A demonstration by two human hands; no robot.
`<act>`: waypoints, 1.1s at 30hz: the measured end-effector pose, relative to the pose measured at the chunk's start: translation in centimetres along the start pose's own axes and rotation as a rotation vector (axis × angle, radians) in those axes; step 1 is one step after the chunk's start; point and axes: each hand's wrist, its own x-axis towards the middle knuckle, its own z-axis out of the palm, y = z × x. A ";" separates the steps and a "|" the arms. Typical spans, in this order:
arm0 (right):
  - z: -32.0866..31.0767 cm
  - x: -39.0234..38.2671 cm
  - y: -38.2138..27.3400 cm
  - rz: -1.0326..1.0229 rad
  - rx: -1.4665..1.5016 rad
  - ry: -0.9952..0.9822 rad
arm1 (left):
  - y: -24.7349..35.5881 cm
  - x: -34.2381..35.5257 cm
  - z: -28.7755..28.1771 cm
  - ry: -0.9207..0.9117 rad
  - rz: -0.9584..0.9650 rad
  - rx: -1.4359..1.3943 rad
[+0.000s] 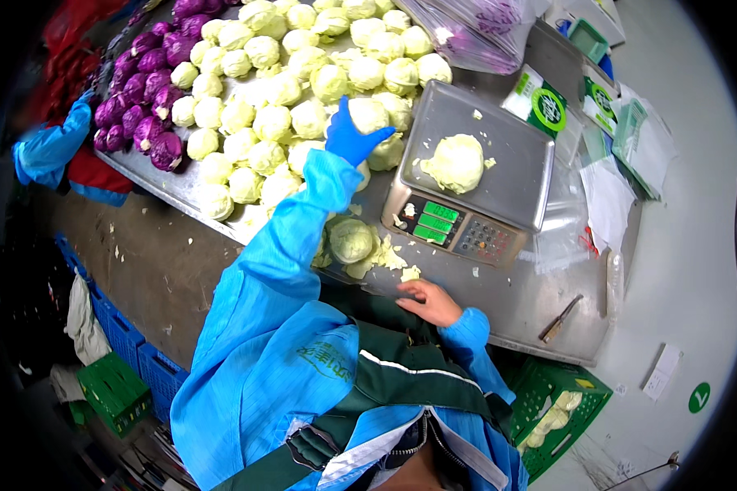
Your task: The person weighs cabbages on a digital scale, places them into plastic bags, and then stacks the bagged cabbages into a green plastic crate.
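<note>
My left hand [355, 137], in a blue glove, reaches far out over the pile of pale green cabbages [270, 121]. Its thumb and index finger spread apart beside one cabbage [369, 115]; whether they press on it I cannot tell. My right hand [431, 303] is bare, with loosely stretched fingers resting at the table's near edge. Just ahead of it are trimmed leaf pieces [385, 257] and a greener cabbage [351, 240]. A single trimmed cabbage [457, 163] sits on the digital scale [512, 155], whose green display is lit.
Purple cabbages [149, 82] lie at the far left, near another person's blue sleeve [55, 147]. A knife [561, 319] rests on the metal table's right side. Plastic bags [479, 33] and label rolls [540, 102] lie beyond the scale. A green crate [585, 397] stands low right.
</note>
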 end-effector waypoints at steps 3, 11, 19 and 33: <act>0.6 0.7 -1.9 -0.039 -0.226 0.091 | -1.1 0.8 0.1 -0.024 0.064 -0.209; 2.2 -0.6 1.1 0.081 0.004 0.170 | 12.5 -6.8 -1.5 -0.374 0.339 -0.733; 2.0 -2.3 -1.6 -0.032 -0.119 0.198 | 18.7 -11.1 9.9 -0.537 0.800 0.403; 0.2 -5.0 1.2 -0.017 0.181 0.068 | -0.4 -7.5 -6.1 -0.155 -0.054 -0.511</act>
